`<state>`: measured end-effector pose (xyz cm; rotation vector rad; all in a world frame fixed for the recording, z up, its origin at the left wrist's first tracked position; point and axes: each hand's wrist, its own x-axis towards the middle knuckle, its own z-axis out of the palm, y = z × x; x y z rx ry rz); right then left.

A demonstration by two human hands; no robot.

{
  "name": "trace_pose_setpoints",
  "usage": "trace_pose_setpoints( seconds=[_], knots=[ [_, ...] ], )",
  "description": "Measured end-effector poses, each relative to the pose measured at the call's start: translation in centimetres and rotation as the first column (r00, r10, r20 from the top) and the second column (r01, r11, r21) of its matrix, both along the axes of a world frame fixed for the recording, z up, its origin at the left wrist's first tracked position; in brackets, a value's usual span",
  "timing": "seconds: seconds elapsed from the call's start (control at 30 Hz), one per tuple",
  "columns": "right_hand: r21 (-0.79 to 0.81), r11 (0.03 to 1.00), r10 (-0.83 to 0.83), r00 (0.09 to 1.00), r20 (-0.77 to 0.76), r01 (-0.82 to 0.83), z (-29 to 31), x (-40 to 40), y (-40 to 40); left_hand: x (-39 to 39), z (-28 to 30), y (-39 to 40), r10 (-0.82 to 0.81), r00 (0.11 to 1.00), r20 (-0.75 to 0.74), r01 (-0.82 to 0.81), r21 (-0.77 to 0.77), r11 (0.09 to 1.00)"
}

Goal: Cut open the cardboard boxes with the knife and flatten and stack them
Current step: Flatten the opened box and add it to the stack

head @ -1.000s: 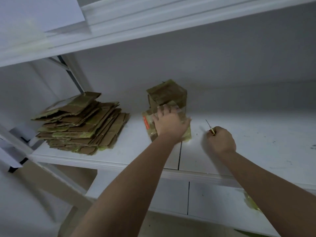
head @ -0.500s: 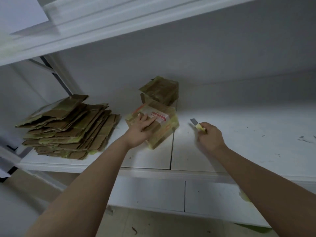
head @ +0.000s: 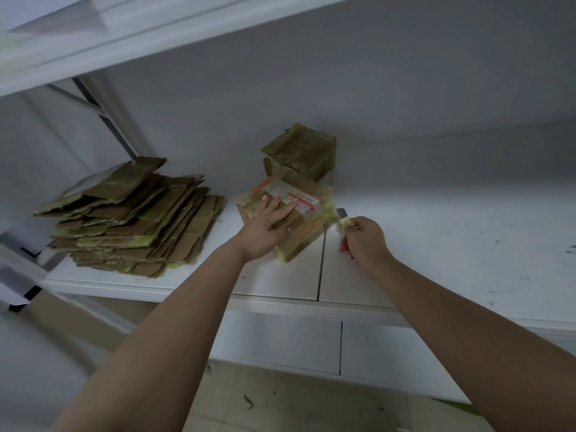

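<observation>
Pressing flat on box, left hand.

Knife handle hidden in right hand

My two bare forearms, no sleeves in view, no gloves on my hands, left hand, right hand, no watch or rings that I can see

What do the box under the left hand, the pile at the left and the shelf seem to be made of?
Box: brown cardboard wrapped in glossy yellowish tape, which shines; a white printed label on top.
Pile of flattened boxes: matte brown cardboard with torn edges and tape remnants.
Shelf: smooth white board, scuffed; probably painted metal or laminate, I cannot tell.
</observation>
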<state>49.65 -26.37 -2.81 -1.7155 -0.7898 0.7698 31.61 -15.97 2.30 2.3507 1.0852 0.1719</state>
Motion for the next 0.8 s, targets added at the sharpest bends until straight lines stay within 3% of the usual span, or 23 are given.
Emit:
trace_pose_setpoints(
  seconds=[0.13,0.27,0.33,0.5,0.8],
  knots=[
    [-0.009,1.0,-0.024,0.999,-0.035,0.024,0.1,-0.6,0.8,0.1,0.1,-0.3,0.002,0.999,-0.038,-0.001,0.036,0.999],
    [-0.03,0.997,-0.071,0.995,-0.076,0.069,0.6,-0.5,2.7,0.9,0.7,-1.2,0.026,0.965,-0.261,0.039,0.241,0.97],
    [-0.044,0.997,-0.073,0.994,-0.076,0.07,1.0,0.1,3.9,1.2,0.9,-1.7,0.028,0.955,-0.296,0.063,0.292,0.954],
    [-0.122,0.993,-0.018,0.997,-0.074,0.009,1.3,2.1,5.1,1.5,0.1,-2.0,0.017,0.982,-0.189,0.014,0.158,0.987],
    [-0.154,0.97,0.177,0.981,-0.077,-0.187,0.6,-1.5,2.9,1.6,-0.3,-1.5,0.016,0.981,-0.194,0.015,0.153,0.988]
  ],
)
